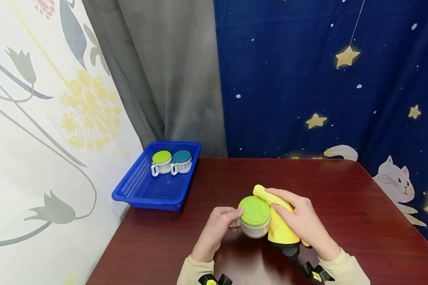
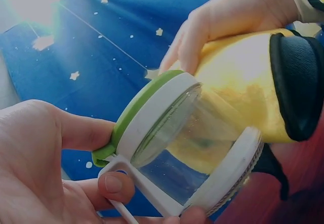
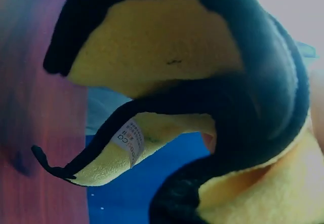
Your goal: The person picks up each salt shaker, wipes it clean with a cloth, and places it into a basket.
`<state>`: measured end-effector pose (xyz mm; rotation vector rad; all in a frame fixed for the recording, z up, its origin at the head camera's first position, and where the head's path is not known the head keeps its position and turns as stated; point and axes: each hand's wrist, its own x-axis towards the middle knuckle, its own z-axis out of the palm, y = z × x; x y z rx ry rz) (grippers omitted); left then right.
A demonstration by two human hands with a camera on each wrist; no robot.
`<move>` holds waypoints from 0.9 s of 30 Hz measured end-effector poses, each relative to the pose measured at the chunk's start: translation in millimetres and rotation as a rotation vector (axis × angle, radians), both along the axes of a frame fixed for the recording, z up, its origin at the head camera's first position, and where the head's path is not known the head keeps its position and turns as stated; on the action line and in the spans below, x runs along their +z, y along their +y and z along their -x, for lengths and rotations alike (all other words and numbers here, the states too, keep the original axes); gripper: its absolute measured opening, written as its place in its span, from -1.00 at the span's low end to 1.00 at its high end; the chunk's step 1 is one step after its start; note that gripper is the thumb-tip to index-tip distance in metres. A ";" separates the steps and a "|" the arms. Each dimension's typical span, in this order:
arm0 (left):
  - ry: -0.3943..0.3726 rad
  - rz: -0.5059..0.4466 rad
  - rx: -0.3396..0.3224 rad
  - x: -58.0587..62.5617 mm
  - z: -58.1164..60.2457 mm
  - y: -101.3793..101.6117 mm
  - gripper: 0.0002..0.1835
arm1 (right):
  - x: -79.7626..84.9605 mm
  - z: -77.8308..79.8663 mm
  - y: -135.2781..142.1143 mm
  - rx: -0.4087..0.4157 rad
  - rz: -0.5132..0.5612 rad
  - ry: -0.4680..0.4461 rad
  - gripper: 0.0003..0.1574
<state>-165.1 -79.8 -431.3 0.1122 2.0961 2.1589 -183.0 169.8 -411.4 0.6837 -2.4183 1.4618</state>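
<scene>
My left hand [image 1: 215, 229] grips a clear seasoning jar [image 1: 255, 229] by its white handle, thumb against the edge of its green lid [image 1: 254, 211]. In the left wrist view the jar [image 2: 187, 148] is tilted, and its see-through wall shows no contents. My right hand [image 1: 299, 215] holds a yellow cloth [image 1: 279, 229] with black edging against the jar's right side. Folds of the cloth [image 3: 157, 41] fill the right wrist view, with a small white label [image 3: 130, 140] on one of them; most of the right hand is hidden there.
A blue plastic basket [image 1: 142, 204] stands at the table's left rear corner. Inside are two similar jars, one with a green lid [image 1: 162, 157], one with a teal lid [image 1: 182, 156]. The dark red table [image 1: 328, 182] reaches back to grey and blue curtains.
</scene>
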 end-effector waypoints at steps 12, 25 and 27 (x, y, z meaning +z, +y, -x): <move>0.009 0.030 -0.049 0.8 -0.6 -1.7 -0.57 | 10.9 3.2 -1.6 0.054 -0.066 0.081 -0.66; -0.013 -0.040 -0.132 2.4 -1.2 -10.9 -0.61 | -32.0 27.6 7.3 0.329 -0.006 -0.291 -0.66; -0.016 -0.045 -0.132 1.6 -0.8 -11.9 -0.62 | -37.0 29.8 7.9 0.346 0.001 -0.324 -0.65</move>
